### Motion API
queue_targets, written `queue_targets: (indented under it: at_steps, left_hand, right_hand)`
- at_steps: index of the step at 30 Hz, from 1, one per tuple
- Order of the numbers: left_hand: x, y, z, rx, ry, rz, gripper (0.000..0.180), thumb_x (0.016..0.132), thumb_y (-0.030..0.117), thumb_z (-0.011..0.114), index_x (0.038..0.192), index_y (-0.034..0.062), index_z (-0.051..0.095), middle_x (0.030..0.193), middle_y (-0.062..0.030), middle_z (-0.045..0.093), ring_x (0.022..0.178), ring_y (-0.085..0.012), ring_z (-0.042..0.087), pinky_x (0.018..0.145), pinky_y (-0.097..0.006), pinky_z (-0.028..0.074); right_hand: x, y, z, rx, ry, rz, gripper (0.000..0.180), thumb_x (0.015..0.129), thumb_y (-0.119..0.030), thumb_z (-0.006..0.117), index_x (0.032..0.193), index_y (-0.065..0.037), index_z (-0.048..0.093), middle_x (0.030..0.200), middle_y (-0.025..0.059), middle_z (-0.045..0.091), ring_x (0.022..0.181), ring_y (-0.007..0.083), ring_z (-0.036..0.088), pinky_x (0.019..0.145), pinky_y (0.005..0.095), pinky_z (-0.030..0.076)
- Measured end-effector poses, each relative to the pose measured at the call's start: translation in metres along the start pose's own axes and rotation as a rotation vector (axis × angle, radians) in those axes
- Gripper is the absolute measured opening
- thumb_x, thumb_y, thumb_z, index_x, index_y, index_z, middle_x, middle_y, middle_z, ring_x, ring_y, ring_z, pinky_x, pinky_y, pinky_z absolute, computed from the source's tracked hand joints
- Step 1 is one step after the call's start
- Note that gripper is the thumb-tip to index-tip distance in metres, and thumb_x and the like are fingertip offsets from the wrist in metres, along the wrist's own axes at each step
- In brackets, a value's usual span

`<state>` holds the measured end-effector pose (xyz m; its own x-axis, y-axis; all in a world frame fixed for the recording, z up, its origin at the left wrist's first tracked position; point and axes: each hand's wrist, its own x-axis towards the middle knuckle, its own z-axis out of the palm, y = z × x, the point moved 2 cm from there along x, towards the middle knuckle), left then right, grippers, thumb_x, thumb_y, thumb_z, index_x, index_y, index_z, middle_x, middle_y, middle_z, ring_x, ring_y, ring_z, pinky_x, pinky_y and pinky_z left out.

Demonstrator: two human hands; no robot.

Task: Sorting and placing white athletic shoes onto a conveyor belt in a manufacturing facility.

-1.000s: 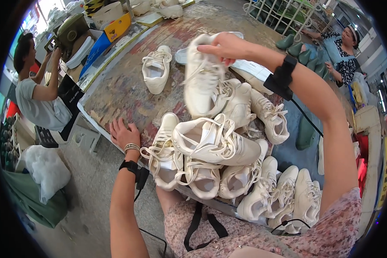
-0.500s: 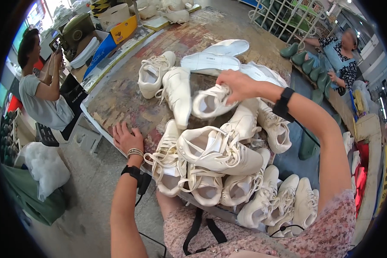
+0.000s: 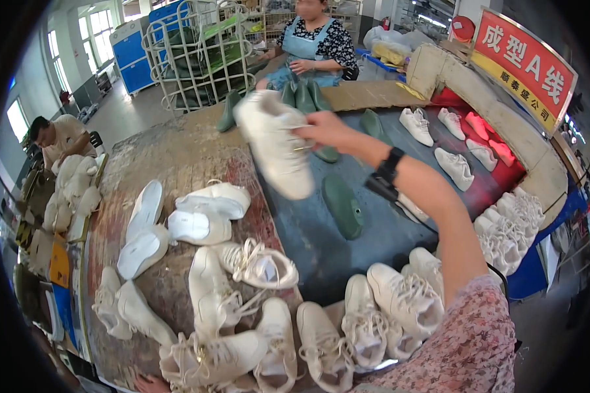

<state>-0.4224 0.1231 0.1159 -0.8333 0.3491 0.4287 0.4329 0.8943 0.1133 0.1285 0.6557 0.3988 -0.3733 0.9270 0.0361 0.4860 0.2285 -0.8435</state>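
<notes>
Your right hand (image 3: pixel 322 131) pinches a cream lace-up sneaker (image 3: pixel 278 154) at its ankle opening, the toe hanging below the fingers. It should feel light, with a soft, bendable upper and a firmer sole; the collar edge likely offers the surest hold. A green shoe last (image 3: pixel 343 206) lies nearer you than those fingers. Your left hand (image 3: pixel 151 383), mostly cut off, sits beside stacked sneakers (image 3: pixel 233 354); I cannot tell its finger state
</notes>
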Motion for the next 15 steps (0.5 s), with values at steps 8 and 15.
queue_targets:
  at_steps: [8,15]
  left_hand:
    - [0.024,0.117,0.065,-0.123,-0.064,0.093,0.042,0.081,0.022,0.049,0.118,0.001,0.052,0.123,-0.0193,0.051,0.116,-0.0361,0.044,0.1,-0.043,0.034]
    - [0.044,0.163,0.098,-0.128,-0.148,0.198,0.042,0.081,0.021,0.048,0.118,0.0014,0.052,0.123,-0.0187,0.051,0.116,-0.0355,0.044,0.1,-0.043,0.034]
  right_hand:
    - [0.055,0.272,-0.167,-0.017,0.527,0.427,0.054,0.067,-0.031,0.076,0.106,0.002,0.062,0.094,0.0109,0.065,0.076,0.0188,0.063,0.06,0.0328,0.053]
    - [0.06,0.368,-0.09,-1.039,0.327,0.48,0.067,0.076,-0.03,0.063,0.137,-0.02,0.036,0.143,0.0091,0.028,0.119,0.0395,0.04,0.095,0.0476,0.04]
